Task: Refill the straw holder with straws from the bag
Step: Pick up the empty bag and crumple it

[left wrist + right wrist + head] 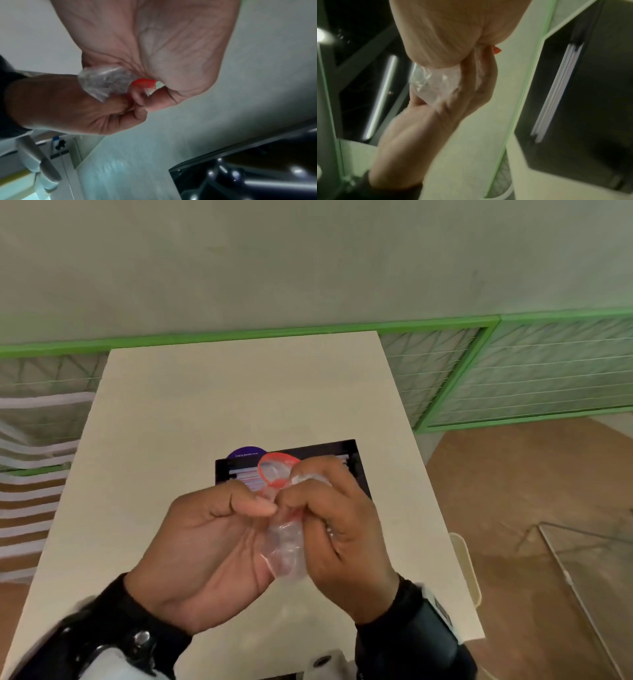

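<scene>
Head looks down; 2 wrist views, close underneath, share the bag (106,83).

Bag (282,546): crumpled between left hand (209,549) and right hand (339,529), above table (205,405). Straw holder (356,470): on table, behind hands.

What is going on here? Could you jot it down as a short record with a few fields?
Setting: cream table by a green-framed wall panel
Left hand: grips the crumpled clear plastic bag
Right hand: also grips the bag, near its red-edged mouth
Bag contents: no straws visible inside
Straw holder: black box on the table behind the hands, pale straws lying in it
Stage: bag looks emptied and is being scrunched up
</scene>
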`<state>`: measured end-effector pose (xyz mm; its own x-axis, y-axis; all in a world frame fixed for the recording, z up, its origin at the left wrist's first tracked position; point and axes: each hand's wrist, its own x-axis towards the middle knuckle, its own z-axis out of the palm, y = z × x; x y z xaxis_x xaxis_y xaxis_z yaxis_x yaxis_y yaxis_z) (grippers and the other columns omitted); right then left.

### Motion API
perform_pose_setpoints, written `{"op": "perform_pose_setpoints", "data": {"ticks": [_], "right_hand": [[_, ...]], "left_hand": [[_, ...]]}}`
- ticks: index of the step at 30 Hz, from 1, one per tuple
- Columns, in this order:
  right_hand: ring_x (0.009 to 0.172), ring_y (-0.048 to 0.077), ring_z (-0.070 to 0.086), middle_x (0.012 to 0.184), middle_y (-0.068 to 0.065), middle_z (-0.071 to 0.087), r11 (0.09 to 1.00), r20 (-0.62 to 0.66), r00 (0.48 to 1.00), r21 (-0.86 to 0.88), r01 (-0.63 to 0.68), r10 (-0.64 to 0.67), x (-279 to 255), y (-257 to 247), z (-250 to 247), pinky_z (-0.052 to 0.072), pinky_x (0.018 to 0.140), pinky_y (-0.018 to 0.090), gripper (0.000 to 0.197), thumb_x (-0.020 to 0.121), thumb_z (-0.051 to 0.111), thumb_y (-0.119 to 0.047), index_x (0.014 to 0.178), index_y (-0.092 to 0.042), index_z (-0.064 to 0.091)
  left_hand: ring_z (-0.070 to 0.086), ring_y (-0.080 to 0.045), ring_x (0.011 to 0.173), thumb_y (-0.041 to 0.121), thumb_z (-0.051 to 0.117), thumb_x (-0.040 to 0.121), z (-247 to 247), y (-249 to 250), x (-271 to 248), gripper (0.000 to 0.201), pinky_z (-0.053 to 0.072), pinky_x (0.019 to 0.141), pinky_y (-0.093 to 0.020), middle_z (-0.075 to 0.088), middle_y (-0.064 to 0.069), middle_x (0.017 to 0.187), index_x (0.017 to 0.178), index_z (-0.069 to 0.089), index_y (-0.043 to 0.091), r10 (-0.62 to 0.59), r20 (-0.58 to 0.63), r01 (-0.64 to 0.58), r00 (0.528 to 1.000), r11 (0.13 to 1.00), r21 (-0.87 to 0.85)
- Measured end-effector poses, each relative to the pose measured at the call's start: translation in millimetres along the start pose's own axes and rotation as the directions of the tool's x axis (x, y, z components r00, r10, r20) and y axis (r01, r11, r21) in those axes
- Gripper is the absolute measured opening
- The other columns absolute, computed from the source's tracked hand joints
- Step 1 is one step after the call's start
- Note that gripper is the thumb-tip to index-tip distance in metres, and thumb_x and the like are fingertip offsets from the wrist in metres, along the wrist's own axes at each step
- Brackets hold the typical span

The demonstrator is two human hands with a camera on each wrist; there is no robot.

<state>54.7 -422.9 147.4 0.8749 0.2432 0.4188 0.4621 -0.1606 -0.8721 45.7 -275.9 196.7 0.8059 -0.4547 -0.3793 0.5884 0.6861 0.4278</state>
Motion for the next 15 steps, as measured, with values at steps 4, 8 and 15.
{"op": "perform_pose_setpoints", "data": {"ticks": [4,8,15], "right_hand": [[0.142,0.032,0.036,0.142,0.016,0.045,0.997,0.323,0.944,-0.068,-0.042,0.062,-37.5,11.7,-53.0,0.04,0.111,0.045,0.059,0.083,0.069,-0.012,0.138,0.0,0.05],[0.13,0.02,0.05,0.139,0.008,0.044,0.98,0.218,0.966,-0.172,-0.101,0.137,-68.6,36.7,-111.5,0.053,0.095,0.036,0.047,0.091,0.069,-0.024,0.132,-0.008,0.052],[0.121,0.016,0.053,0.125,0.009,0.05,0.955,-0.077,0.961,-0.112,-0.273,0.265,-112.2,105.3,-199.0,0.045,0.097,0.017,0.04,0.075,0.067,0.017,0.108,-0.006,0.061]], "left_hand": [[0.051,-0.025,0.093,0.0,0.054,0.084,5.5,-25.6,31.5,0.045,0.052,0.085,-0.038,0.047,-0.012,0.103,0.124,0.04,0.016,-0.113,0.044,0.11,0.993,0.991,0.072],[0.061,-0.037,0.124,0.0,0.07,0.082,15.3,-76.4,68.3,0.048,0.046,0.11,-0.055,0.063,-0.02,0.121,0.129,0.059,-0.001,-0.196,-0.069,0.207,0.978,0.953,0.221],[0.064,-0.004,0.126,0.064,0.082,0.056,51.1,-137.3,126.9,0.073,0.055,0.099,-0.039,0.067,0.02,0.135,0.126,0.066,0.05,-0.248,-0.297,0.387,0.922,0.585,0.713]]}}
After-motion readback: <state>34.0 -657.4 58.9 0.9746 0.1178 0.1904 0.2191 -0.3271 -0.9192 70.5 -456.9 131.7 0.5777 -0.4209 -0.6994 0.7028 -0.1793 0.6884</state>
